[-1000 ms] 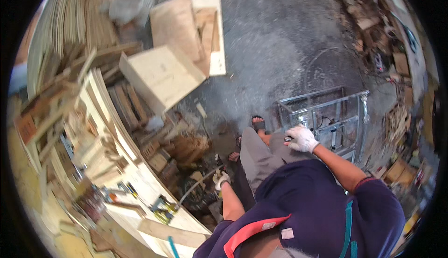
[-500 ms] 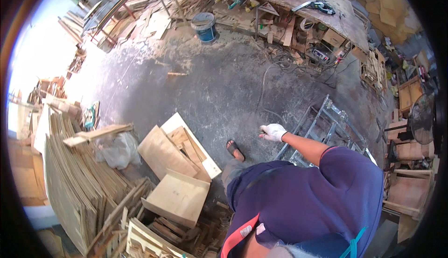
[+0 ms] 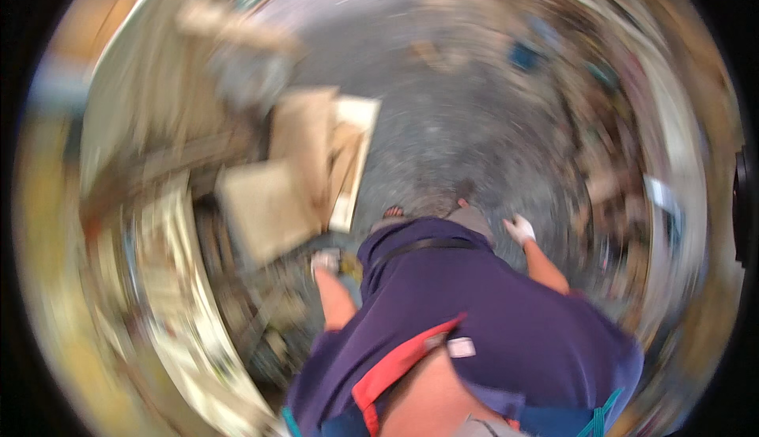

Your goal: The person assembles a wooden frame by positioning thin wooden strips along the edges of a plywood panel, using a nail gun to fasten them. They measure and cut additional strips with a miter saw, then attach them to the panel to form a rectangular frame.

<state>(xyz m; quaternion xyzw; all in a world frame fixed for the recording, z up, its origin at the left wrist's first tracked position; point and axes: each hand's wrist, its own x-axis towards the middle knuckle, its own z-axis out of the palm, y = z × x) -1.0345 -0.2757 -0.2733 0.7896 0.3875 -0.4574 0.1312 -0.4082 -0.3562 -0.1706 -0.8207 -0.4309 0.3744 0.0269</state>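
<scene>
My left hand (image 3: 324, 261), in a pale glove, hangs at my left side, close to the lower edge of the stacked wood sheets. Motion blur smears its fingers, and a small dark shape beside it cannot be made out. On my other side, my right hand (image 3: 519, 229) is also in a white glove, held low over the grey floor; its fingers look loosely apart with nothing in them. Left of my legs lie a light plywood panel (image 3: 265, 209), a brown wood sheet (image 3: 303, 141) and a narrow pale-edged board (image 3: 353, 160).
Upright thin wood sheets (image 3: 146, 81) stand at the left, beside a clear plastic bag (image 3: 251, 77). Wood scraps (image 3: 261, 303) lie low on the left. A blue bucket (image 3: 523, 55) stands far right, near a blurred, cluttered bench (image 3: 632, 121).
My view has swung to the left, so the boards and bucket sit elsewhere in the picture. My left hand has come into view. The metal frame near my right hand no longer shows clearly.
</scene>
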